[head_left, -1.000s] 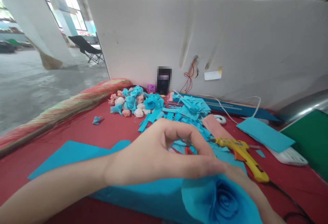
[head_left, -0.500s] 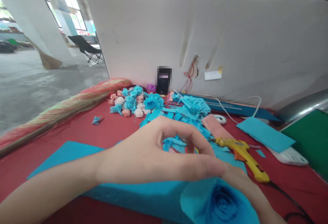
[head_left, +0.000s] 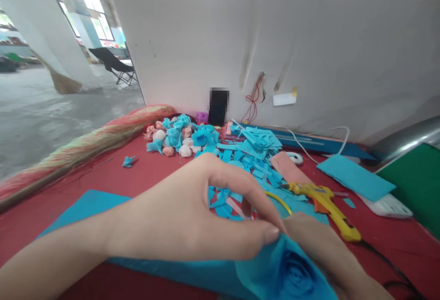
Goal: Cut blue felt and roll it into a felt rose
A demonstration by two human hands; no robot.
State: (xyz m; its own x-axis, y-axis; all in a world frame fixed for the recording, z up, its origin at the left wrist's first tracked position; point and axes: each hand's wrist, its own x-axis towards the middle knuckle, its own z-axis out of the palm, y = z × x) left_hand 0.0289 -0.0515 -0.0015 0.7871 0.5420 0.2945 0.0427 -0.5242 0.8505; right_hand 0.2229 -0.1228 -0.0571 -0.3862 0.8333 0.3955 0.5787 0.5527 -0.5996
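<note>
A blue crepe-paper rose (head_left: 295, 275) with a rolled centre is at the bottom right, facing me. My left hand (head_left: 192, 213) reaches across from the left, its thumb and forefinger pinching the rose's upper petal edge. Behind the rose, on its right, my right hand (head_left: 319, 240) is closed around it; most of its fingers are hidden. Under the left hand lies a large blue paper sheet (head_left: 91, 206). Part of a yellow curved handle (head_left: 282, 201) shows between the hands.
Blue paper strips (head_left: 263, 142) are heaped beyond my hands. Finished paper flowers (head_left: 175, 135) pile at the back left. To the right lie a yellow glue gun (head_left: 332, 208) with a black cord and folded blue paper (head_left: 355, 177). A white board (head_left: 192, 43) stands behind.
My left thumb and forefinger have drawn slightly left and closed on the petal edge, which is now pulled up. My right hand has risen a little behind the rose.
</note>
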